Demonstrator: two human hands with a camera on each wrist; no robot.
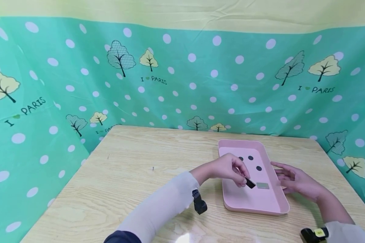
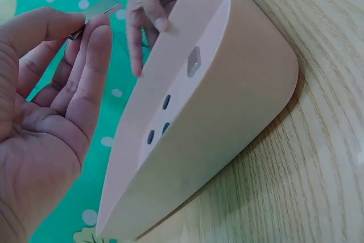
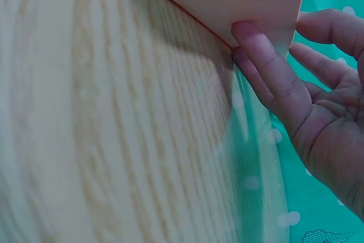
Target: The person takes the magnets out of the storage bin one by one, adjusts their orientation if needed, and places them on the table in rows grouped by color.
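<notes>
A pink tray [image 1: 244, 206] lies on the table. Over its floor my left hand [image 1: 226, 168] pinches a small flat rectangular piece [image 1: 250, 183] between thumb and fingertips. That piece looks black in the head view; the left wrist view shows a shiny greyish face on the held plate [image 2: 103, 8]. Just right of it, a grey rectangular plate [image 1: 263, 186] rests on the tray floor. Small dark discs [image 1: 259, 168] lie farther back in the tray, one partly hidden by my left hand. My right hand [image 1: 301, 182] touches the tray's right wall from outside, fingers spread and fairly straight.
The wooden table [image 1: 134, 189] extends left of the tray. A tiny dark speck [image 1: 153, 168] is on its surface. A green dotted curtain [image 1: 182, 77] hangs along the back and sides. Each forearm wears a black wrist device [image 1: 199, 202].
</notes>
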